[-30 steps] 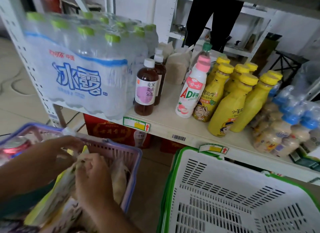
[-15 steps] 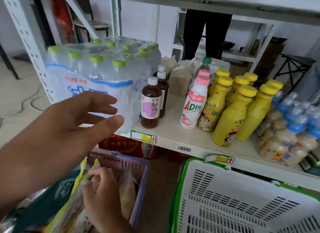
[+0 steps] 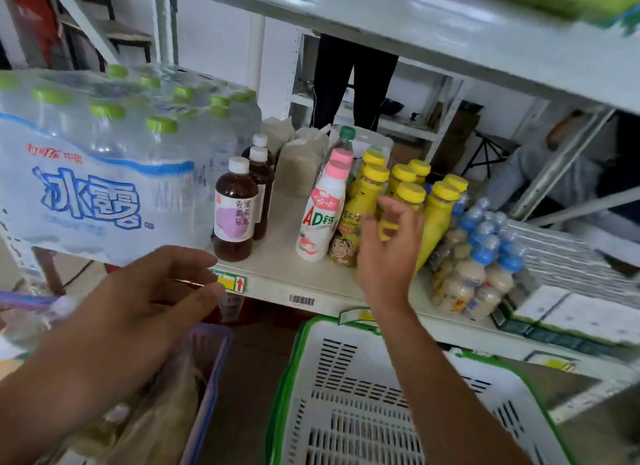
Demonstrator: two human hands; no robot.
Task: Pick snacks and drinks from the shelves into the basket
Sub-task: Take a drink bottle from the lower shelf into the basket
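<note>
Right hand (image 3: 388,253) spread-fingered against yellow bottles (image 3: 434,218) on white shelf (image 3: 277,274); left hand (image 3: 145,302) loosely apart, empty, over purple basket (image 3: 211,367).

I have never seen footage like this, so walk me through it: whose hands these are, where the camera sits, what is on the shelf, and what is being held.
There is no machine: a person wears one camera on the head, looking forward and down. The left hand hovers open over a purple basket, holding nothing. The right hand reaches with spread fingers toward the yellow bottles; none is gripped yet. The shelf also carries a wrapped pack of water, brown tea bottles, a white bottle with a pink cap and small blue-capped bottles. A white and green basket sits below.
</note>
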